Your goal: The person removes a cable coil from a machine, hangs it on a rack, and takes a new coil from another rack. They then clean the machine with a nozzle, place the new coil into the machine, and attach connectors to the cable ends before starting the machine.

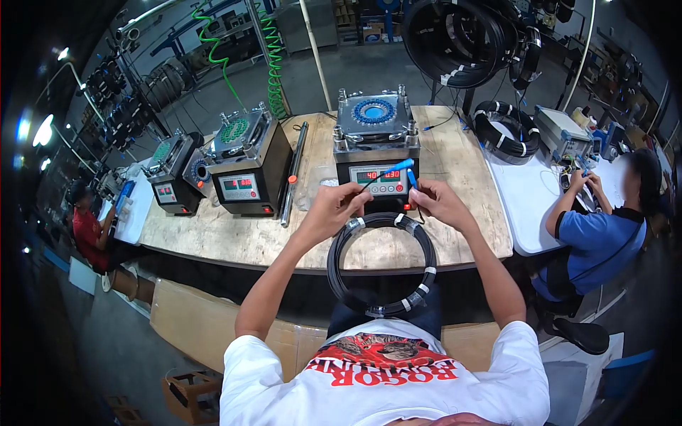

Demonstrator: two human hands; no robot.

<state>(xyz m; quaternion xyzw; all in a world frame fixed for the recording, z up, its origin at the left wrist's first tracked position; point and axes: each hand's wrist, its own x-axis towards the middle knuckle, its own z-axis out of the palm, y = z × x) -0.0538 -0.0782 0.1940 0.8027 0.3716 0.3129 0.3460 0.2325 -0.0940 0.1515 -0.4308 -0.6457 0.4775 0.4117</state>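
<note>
My left hand (337, 210) pinches a thin black cable that ends in a blue-tipped connector (403, 165). My right hand (439, 204) is closed on a second black cable end, whose blue connector (412, 179) points up beside the first. Both connectors overlap the red-lit display of the middle machine (376, 142) in this view. Below my hands, a taped coil of black cable (332, 264) hangs over the table's front edge, close to my lap. On top of the middle machine is a metal plate with a ring of blue fittings (374, 111).
Two similar machines with green rings (241, 156) (167, 167) stand left on the wooden table (305, 245). A metal rod (293, 177) lies between machines. More black coils (506, 131) sit at right. People work at left (92, 231) and right (604, 231).
</note>
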